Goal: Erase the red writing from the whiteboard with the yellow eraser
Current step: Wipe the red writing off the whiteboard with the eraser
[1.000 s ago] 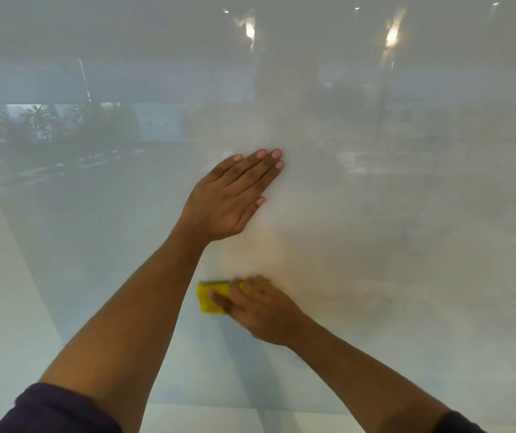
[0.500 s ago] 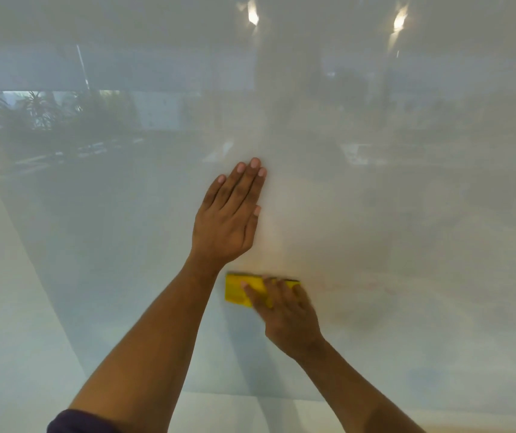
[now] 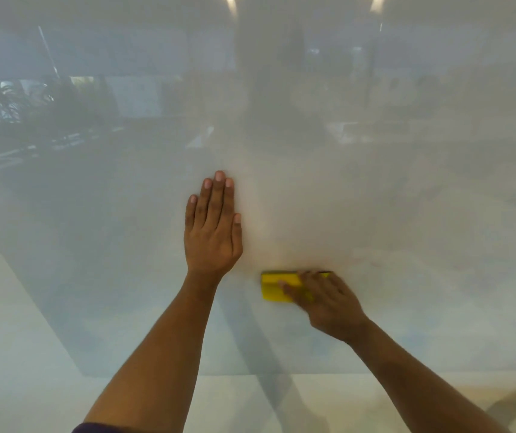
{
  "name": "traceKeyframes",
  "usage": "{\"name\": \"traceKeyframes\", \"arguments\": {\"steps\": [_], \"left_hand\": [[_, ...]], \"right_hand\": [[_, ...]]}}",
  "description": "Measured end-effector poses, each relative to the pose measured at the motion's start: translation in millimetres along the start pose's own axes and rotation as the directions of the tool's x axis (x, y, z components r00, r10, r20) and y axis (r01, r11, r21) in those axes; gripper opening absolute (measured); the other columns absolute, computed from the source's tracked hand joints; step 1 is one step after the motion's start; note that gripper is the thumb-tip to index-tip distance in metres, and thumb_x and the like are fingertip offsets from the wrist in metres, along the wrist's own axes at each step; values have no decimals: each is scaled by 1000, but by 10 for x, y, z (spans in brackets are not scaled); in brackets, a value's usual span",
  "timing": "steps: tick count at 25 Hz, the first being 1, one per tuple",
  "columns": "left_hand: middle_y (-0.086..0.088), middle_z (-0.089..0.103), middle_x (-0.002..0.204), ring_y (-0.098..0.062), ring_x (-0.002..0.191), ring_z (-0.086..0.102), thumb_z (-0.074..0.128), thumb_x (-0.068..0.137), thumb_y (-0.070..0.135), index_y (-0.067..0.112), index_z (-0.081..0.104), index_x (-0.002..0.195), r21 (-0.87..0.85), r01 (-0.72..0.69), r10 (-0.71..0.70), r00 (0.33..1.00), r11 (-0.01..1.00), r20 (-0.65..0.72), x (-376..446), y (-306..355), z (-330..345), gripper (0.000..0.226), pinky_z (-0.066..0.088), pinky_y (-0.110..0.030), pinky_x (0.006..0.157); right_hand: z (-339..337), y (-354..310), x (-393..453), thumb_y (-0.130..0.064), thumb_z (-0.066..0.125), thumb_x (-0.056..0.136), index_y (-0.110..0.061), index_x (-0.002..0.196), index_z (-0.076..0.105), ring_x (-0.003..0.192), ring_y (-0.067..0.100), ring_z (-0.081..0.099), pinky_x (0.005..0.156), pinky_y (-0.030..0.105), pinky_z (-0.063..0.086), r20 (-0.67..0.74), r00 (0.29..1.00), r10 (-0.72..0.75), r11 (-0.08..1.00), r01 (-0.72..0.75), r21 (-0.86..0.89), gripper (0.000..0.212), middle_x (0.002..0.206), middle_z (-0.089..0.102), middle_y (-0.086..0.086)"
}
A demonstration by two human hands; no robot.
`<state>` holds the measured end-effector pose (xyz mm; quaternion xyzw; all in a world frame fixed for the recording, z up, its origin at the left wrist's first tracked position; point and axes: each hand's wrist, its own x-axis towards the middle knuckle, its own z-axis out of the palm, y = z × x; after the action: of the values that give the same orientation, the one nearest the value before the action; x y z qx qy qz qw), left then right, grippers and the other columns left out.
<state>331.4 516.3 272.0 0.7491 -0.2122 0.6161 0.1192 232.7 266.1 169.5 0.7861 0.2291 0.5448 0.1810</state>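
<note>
Yellow eraser gripped under right hand on whiteboard; left hand flat, fingers together

Yellow eraser, thin dark strip along its top edge. Glossy pale grey-white whiteboard, faint reddish smears right of eraser. Dark purple sleeve below eraser.

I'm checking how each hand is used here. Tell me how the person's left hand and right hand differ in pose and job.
The left hand lies flat and empty on the glossy whiteboard, fingers straight and pointing up; the right hand curls over the yellow block eraser. The left hand sits higher on the board; the right sits lower and further right. Both are bare and touch or press toward the board.
</note>
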Motion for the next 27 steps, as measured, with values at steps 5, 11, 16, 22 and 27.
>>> {"name": "traceKeyframes", "arguments": {"steps": [5, 11, 16, 22, 27], "left_hand": [[-9, 26, 171, -24, 164, 18, 36, 107, 16, 5, 23, 167, 2, -107, 107, 993, 994, -41, -24, 103, 73, 63, 11, -40, 134], [-10, 29, 171, -22, 161, 26, 44, 93, 5, 6, 30, 166, 33, -330, 330, 944, 944, -8, -83, 334, 180, 74, 15, -38, 134], [-8, 32, 170, -19, 158, 32, 40, 90, -2, 7, 41, 162, -20, -477, 477, 878, 879, 25, 47, 386, 150, 72, 21, -36, 130], [-7, 28, 172, -19, 161, 28, 50, 95, 12, 8, 37, 164, -23, -440, 440, 893, 898, 92, 53, 480, 99, 70, 19, -36, 132], [-10, 30, 172, -23, 162, 26, 47, 100, 20, 5, 33, 165, -59, -398, 402, 912, 916, 87, 74, 635, 148, 68, 21, -39, 132]], "right_hand": [[-52, 18, -55, -5, 53, 84, -26, 149, 49, 96, 34, 58, 85, 43, 44, -6, 999, 45, 999, -45, -20, 68, 119, 67, 15], [-19, 36, -193, -12, 60, 85, -26, 146, 54, 89, 36, 64, 82, 43, 45, -28, 976, 214, 977, -214, -1, 63, 122, 63, 16], [-30, 86, -135, -12, 64, 83, -24, 142, 54, 85, 36, 57, 81, 43, 41, -43, 885, 463, 883, -457, 104, 62, 124, 55, 14], [-87, 370, -76, -17, 62, 84, -20, 142, 53, 97, 36, 58, 83, 44, 40, -44, 811, 583, 805, -570, 167, 59, 123, 62, 16], [-109, 295, -408, -12, 60, 80, -28, 146, 48, 94, 35, 61, 84, 43, 43, 45, 965, 258, 965, -260, 37, 70, 127, 56, 12]]}}
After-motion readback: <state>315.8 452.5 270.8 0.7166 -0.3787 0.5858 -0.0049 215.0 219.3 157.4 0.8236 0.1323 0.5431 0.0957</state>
